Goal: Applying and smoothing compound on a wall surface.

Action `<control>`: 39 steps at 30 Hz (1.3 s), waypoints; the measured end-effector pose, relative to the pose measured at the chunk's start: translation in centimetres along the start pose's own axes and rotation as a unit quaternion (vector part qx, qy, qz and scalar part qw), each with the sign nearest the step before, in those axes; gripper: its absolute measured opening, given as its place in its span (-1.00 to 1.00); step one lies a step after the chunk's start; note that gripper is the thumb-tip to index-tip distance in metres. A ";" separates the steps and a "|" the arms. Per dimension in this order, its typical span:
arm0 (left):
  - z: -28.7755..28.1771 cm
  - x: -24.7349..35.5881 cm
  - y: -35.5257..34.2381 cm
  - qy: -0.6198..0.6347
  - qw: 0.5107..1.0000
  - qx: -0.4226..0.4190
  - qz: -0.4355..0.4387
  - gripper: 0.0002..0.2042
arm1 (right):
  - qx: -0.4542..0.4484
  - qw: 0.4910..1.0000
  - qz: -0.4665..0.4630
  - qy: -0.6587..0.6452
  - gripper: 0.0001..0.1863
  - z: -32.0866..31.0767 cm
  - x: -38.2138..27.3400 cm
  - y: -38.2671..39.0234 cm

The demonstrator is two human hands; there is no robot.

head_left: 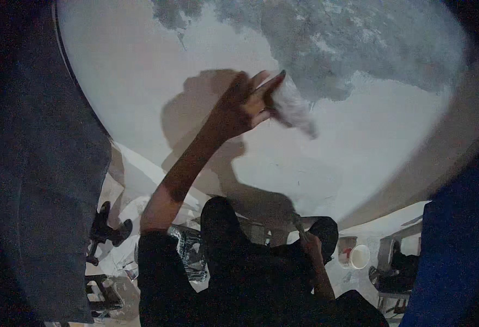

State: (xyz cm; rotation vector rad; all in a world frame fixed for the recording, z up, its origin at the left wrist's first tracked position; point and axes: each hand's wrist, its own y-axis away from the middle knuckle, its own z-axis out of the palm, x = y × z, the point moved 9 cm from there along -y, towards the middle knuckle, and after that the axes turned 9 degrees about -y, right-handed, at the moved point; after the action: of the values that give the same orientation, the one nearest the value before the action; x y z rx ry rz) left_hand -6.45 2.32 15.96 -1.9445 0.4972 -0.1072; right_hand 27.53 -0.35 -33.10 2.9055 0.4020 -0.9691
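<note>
My left hand [245, 106] is raised in front of a pale wall [326, 147], its fingers bent around a whitish, cloth-like rag [295, 106]. Motion blurs the rag, and I cannot tell if it touches the wall. Just above it, an uneven grey patch [326, 49] spreads along the wall's upper part. Low down by my right knee, my right hand [311, 246] is closed on a narrow greyish tool [299, 224] that points upward. The tool's kind is too dark and small to make out.
A white bucket [355, 256] stands at the lower right, near a dark seat-like object [395, 275]. Dark clutter [108, 231] and a crumpled pale sheet [128, 245] lie at the lower left. A dark grey surface [49, 174] borders the left, a blue one [455, 256] the right.
</note>
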 end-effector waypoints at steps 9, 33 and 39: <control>-1.0 -9.3 1.0 0.019 0.962 0.037 -0.269 -0.61 | 0.021 0.997 -0.066 0.029 -0.68 0.4 0.4 -0.3; -4.9 4.9 19.8 0.094 0.926 0.254 -0.261 -0.52 | 0.213 0.926 -0.291 0.108 -0.82 -27.3 -34.4 -9.2; -0.4 -4.6 17.9 0.045 0.918 0.248 -0.307 -0.54 | 0.226 0.929 -0.280 0.089 -0.84 -27.6 -36.6 -8.5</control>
State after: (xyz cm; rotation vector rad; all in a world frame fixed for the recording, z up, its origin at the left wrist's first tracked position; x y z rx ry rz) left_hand -15.99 -2.27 0.79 -1.5293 -0.1027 -0.6635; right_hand 13.25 3.17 11.10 3.3861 1.2285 -0.9519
